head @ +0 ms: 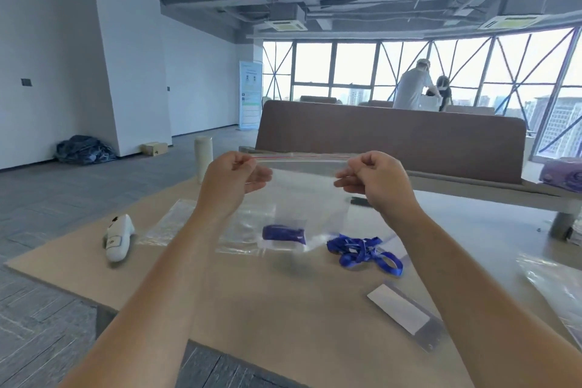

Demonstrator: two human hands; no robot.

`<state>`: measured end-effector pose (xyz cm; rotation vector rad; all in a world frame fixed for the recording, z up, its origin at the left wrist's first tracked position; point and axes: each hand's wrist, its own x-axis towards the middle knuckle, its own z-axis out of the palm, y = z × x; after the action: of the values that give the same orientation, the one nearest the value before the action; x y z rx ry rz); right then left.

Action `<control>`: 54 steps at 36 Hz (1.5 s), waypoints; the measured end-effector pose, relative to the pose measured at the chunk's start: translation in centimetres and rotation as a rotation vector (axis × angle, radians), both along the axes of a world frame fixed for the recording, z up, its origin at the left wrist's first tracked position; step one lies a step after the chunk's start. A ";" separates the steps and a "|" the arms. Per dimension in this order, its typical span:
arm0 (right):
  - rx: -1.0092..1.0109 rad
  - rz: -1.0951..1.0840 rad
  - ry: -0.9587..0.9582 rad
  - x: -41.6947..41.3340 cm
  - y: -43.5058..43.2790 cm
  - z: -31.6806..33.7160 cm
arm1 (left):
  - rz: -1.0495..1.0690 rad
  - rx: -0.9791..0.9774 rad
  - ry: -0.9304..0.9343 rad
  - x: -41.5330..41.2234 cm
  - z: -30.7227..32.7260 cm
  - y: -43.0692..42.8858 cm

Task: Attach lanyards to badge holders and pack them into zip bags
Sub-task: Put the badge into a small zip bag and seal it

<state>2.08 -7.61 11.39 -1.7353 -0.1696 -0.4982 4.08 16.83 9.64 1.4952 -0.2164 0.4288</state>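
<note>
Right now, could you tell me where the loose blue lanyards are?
In the head view, the loose blue lanyards lie on the table right of centre, by the lower right corner of the held zip bag and beyond the badge holder.

I am working bare-armed: both forearms are showing uncovered from elbow to wrist, and my left grip [231,181] and right grip [378,181] are going bare too.

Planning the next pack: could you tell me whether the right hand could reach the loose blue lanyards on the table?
Probably yes, once freed: the right hand pinches a top corner of the zip bag, but the loose blue lanyards lie uncovered on the table just below it.
</note>
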 end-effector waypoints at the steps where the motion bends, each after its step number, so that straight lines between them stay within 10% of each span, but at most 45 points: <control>1: 0.007 -0.015 -0.031 0.4 0.0 0.8 | 0.001 -0.019 -0.016 0.3 0.8 -0.1; 54: -0.093 -0.962 -0.148 -21.6 -34.3 7.0 | -0.562 0.042 -0.091 -9.8 6.2 -40.8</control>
<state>-19.51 -41.95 18.37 -1.7958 0.5796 -1.3278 -5.76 -23.99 15.88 1.3847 -0.6997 0.0389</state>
